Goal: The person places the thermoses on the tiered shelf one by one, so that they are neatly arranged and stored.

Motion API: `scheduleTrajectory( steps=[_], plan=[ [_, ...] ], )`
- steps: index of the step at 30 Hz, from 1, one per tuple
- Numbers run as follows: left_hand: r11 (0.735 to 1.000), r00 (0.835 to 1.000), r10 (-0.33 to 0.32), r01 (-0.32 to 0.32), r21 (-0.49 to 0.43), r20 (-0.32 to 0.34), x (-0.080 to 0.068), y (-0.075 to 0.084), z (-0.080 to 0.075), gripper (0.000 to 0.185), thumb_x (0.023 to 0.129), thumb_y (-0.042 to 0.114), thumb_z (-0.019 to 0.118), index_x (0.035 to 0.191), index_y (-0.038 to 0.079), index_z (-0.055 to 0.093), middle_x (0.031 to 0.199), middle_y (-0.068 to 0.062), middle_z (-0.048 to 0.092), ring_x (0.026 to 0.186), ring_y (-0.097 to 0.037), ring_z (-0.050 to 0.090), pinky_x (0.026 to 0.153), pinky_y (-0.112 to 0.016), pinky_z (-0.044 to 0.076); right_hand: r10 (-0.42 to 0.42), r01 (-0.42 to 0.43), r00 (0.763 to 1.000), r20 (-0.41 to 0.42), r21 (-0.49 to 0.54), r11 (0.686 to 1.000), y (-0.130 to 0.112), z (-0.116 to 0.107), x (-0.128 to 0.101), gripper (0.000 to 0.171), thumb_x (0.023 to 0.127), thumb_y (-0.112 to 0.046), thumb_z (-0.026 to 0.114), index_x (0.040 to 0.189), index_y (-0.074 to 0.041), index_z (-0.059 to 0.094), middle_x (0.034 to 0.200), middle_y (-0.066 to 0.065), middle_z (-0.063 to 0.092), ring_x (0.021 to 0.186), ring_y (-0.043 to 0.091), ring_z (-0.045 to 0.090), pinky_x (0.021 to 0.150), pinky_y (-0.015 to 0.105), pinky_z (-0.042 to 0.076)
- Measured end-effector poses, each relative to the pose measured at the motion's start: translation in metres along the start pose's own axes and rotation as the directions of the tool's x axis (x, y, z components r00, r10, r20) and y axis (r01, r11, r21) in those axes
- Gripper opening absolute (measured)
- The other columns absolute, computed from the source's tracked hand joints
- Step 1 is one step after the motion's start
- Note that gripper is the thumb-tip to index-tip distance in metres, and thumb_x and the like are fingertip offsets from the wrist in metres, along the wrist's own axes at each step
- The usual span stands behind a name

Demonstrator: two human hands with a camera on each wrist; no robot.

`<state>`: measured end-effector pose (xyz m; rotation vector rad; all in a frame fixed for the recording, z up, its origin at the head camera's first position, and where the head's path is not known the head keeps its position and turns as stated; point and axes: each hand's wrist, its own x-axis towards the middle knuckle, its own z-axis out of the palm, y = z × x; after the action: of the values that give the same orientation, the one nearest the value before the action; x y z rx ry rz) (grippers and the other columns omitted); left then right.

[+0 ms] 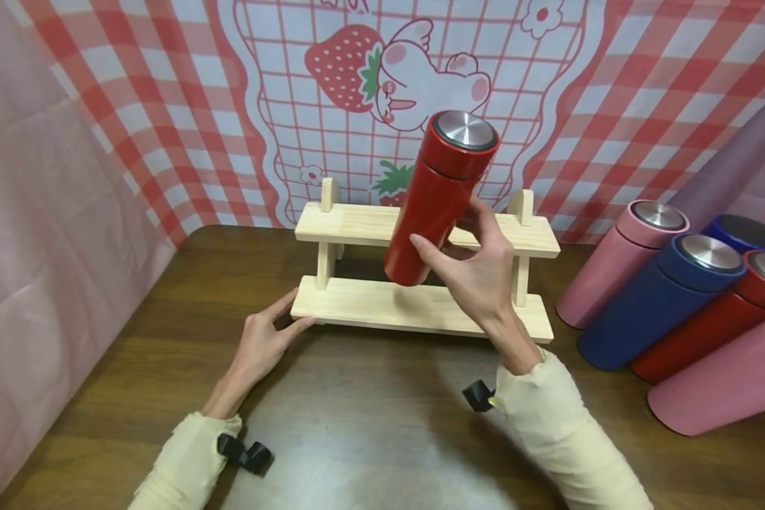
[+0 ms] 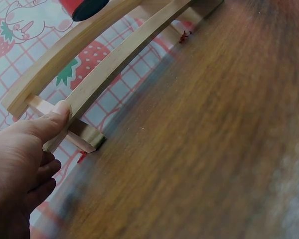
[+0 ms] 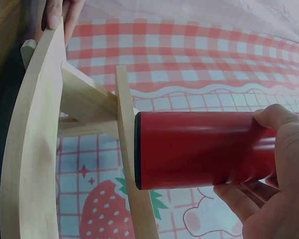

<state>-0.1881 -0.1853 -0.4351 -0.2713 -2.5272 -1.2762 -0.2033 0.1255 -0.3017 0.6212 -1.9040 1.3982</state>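
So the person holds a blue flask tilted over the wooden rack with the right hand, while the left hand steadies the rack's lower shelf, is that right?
Not quite: the flask in the right hand is red, not blue, as the head view shows. The rest stands: it is tilted over the wooden rack, and the left hand holds the lower shelf's end.

Glossy red flask [image 1: 435, 205], pale smooth wooden rack [image 1: 421, 306]
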Motion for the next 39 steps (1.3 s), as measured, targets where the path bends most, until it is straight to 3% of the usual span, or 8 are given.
scheduleTrajectory(
  steps=[17, 35, 39],
  plan=[
    [1.0, 1.0, -0.001, 0.001, 0.008, 0.005, 0.001, 0.001, 0.0, 0.067, 0.091, 0.025, 0.083, 0.146, -0.001, 0.057, 0.14, -0.018, 0.061, 0.128, -0.033, 0.059, 0.103, -0.053, 0.048, 0.01, -0.01, 1.0, -0.002, 0.038, 0.999, -0.006, 0.015, 0.013, 0.065, 0.08, -0.003, 0.089, 0.137, 0.004, 0.058, 0.119, 0.012, 0.07, 0.102, 0.018, 0.068, 0.074, 0.031, 0.061],
    [1.0, 1.0, -0.01, 0.01, -0.004, 0.005, 0.001, 0.001, 0.001, 0.067, 0.091, 0.026, 0.083, 0.146, 0.0, 0.057, 0.141, -0.018, 0.06, 0.13, -0.033, 0.058, 0.105, -0.054, 0.046, 0.0, -0.001, 1.0, 0.024, 0.041, 0.999, -0.008, 0.029, 0.026, 0.067, 0.084, -0.008, 0.087, 0.141, 0.004, 0.055, 0.119, 0.013, 0.069, 0.102, 0.022, 0.067, 0.075, 0.044, 0.062],
    [1.0, 1.0, -0.018, 0.018, -0.004, 0.011, 0.001, 0.001, 0.001, 0.067, 0.091, 0.027, 0.083, 0.147, 0.0, 0.057, 0.142, -0.018, 0.06, 0.13, -0.034, 0.057, 0.105, -0.054, 0.046, 0.012, -0.013, 1.0, 0.029, 0.041, 0.999, -0.008, 0.033, 0.031, 0.067, 0.083, -0.009, 0.087, 0.141, 0.004, 0.055, 0.118, 0.015, 0.069, 0.099, 0.021, 0.067, 0.075, 0.04, 0.062]
  ],
)
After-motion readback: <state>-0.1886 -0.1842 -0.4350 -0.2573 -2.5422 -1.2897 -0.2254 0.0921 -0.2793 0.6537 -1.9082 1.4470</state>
